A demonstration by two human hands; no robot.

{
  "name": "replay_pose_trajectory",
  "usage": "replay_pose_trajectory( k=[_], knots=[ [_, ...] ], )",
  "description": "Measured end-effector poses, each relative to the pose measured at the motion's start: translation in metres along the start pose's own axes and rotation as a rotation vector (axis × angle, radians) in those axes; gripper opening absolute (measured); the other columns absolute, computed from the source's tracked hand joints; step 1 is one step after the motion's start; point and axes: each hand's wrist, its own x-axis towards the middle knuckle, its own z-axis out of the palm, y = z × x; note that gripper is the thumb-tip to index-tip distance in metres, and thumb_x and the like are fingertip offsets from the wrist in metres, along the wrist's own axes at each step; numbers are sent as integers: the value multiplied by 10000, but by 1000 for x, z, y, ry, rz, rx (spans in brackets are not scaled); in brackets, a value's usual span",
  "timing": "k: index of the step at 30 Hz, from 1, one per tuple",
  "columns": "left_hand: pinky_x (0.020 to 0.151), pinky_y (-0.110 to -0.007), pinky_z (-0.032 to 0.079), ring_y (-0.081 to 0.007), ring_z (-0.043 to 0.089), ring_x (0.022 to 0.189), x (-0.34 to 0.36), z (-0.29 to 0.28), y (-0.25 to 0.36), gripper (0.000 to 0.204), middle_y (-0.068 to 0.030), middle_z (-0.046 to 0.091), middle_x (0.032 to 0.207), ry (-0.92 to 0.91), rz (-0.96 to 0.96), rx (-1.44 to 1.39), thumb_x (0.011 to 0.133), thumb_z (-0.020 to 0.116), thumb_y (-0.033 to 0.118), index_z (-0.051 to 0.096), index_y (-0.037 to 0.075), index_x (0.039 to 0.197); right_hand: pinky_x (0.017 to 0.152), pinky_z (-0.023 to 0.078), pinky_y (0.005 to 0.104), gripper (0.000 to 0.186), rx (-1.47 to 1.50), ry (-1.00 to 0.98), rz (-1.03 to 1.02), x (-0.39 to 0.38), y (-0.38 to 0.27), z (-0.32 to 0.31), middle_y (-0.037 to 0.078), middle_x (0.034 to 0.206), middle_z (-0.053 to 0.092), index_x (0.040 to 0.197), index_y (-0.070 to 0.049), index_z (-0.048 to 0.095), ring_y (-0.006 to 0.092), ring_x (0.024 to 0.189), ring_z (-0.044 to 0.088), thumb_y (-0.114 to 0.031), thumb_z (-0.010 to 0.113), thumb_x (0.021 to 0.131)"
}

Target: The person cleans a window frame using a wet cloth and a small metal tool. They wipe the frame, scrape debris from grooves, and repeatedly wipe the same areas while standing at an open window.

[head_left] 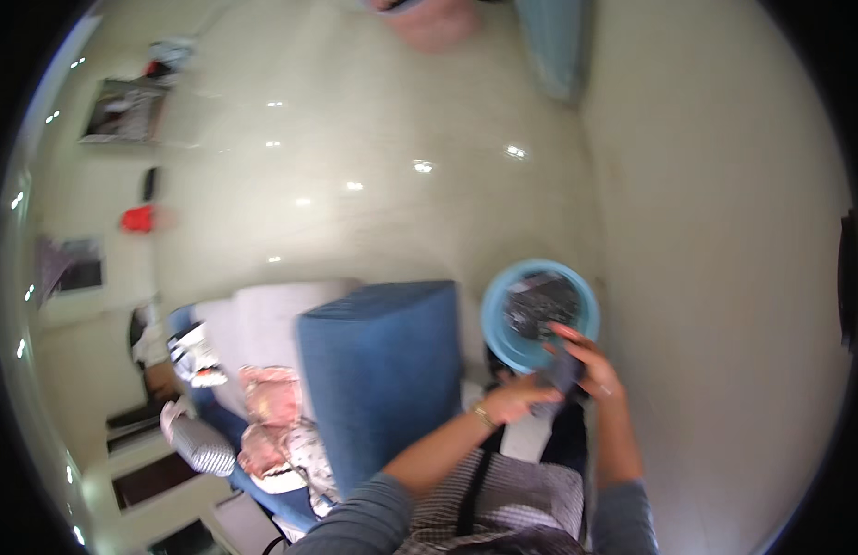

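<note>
Light-blue tub (493, 319) = landmark, dark shiny stuff (540, 303) inside. Dark grey thing (564, 372) at tub's near rim, blurred — any writing too smeared to tell. Left hand (519, 401) closed round it; right hand (595, 368) against it, fingers partly spread, grip unclear. Pale glossy floor (373, 222) beyond tub, bare wall (716, 277) right, blue sofa (382, 361) left — clothes (273, 402) on it.

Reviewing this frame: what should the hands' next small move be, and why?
Probably ease the dark grey item forward over the light blue tub: the left hand seems to grip its near end, the right hand is at its side, and it sits by the tub's near rim, short of the dark contents.
</note>
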Motion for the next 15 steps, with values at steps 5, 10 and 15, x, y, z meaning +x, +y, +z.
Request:
replay_pose_trajectory(
  k=[5, 10, 15],
  knots=[
    [1032, -526, 460, -235, 588, 1147, -26, 20, -16, 615, -80, 573, 1278, -133, -120, -353, 868, 752, 154, 443, 93, 1396, 1126, 356, 577, 577, 230, -246, -118, -29, -10, 14, 157, 1552, 392, 1416, -92, 545, 437, 1317, 480, -219, 519, 854],
    [1002, -622, 476, -363, 543, 1285, -54, 60, -19, 563, -106, 541, 1310, -199, -161, -463, 916, 709, 197, 406, 95, 1380, 883, 543, 612, 521, 103, -224, 67, -47, -17, 45, 162, 1465, 473, 1401, -119, 544, 475, 1169, 579, -284, 548, 907],
    [739, -321, 496, -154, 594, 961, -72, 81, -7, 565, -38, 612, 1165, -191, -94, -269, 870, 782, 287, 474, 135, 1319, 798, 580, 447, 279, -165, 1, 32, -64, -43, 83, 111, 1025, 627, 1100, -82, 540, 294, 904, 674, -269, 653, 927]
  ],
)
